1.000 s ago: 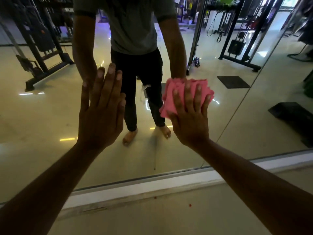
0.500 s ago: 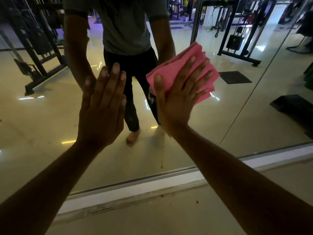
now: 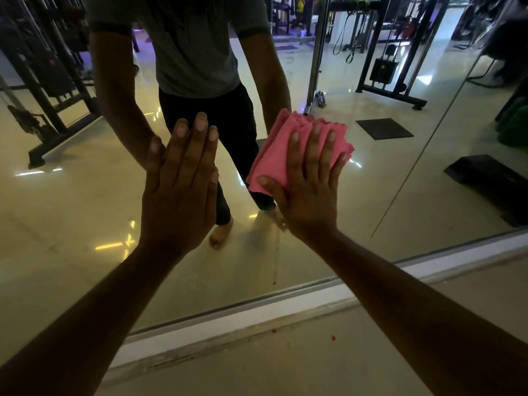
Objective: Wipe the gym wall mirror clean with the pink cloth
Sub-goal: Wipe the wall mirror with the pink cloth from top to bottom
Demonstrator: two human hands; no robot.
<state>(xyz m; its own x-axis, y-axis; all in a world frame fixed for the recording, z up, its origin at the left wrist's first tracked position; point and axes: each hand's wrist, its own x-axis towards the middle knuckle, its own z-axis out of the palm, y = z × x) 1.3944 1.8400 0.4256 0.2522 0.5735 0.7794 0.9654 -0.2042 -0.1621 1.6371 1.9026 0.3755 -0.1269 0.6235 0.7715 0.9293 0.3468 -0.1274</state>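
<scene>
Beige floor (image 3: 285, 364); red specks (image 3: 333, 337)

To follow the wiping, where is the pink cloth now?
In the head view, right of centre: the pink cloth lies flat on the mirror under the right hand.

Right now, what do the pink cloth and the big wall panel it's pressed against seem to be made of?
The pink cloth looks like soft woven or microfibre fabric, matte: it bunches into folds under the right hand. The wall mirror appears to be glass with a glossy finish: it reflects the person and the gym equipment sharply. A thin drip streak on it suggests a smooth, non-absorbent surface.
</scene>
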